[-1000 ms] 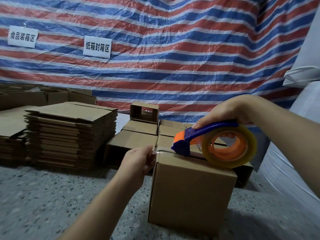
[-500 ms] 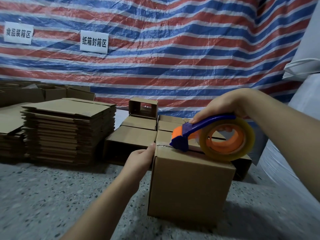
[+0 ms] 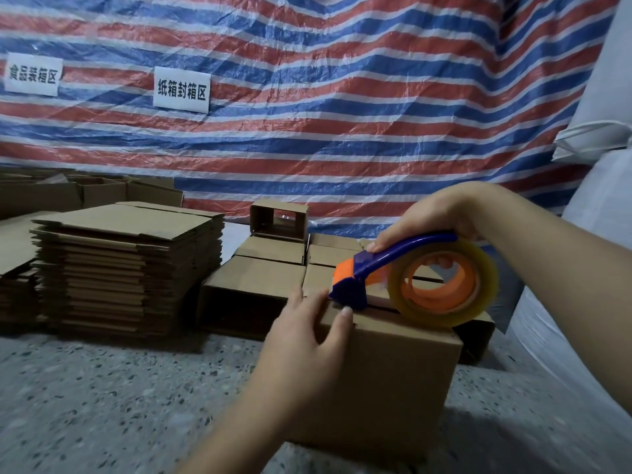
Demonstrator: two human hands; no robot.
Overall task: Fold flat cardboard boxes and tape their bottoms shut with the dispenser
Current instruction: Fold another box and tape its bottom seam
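On top of brown cardboard box (image 3: 383, 367): left hand (image 3: 307, 333) flat, steadying light, crushable flaps; right hand (image 3: 431, 217) gripping blue-orange tape dispenser (image 3: 410, 278) handle.

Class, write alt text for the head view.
A right hand holds a tape dispenser on top of a box while the left hand presses the box's near edge. Flat cardboard is stacked to the left.

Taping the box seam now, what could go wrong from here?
1. The left hand lies on the box edge with a fingertip right beside the tape dispenser head; it could get nicked or taped.
2. The right hand grips only the handle; the dispenser may drift off the seam, leaving the flaps partly unsealed.
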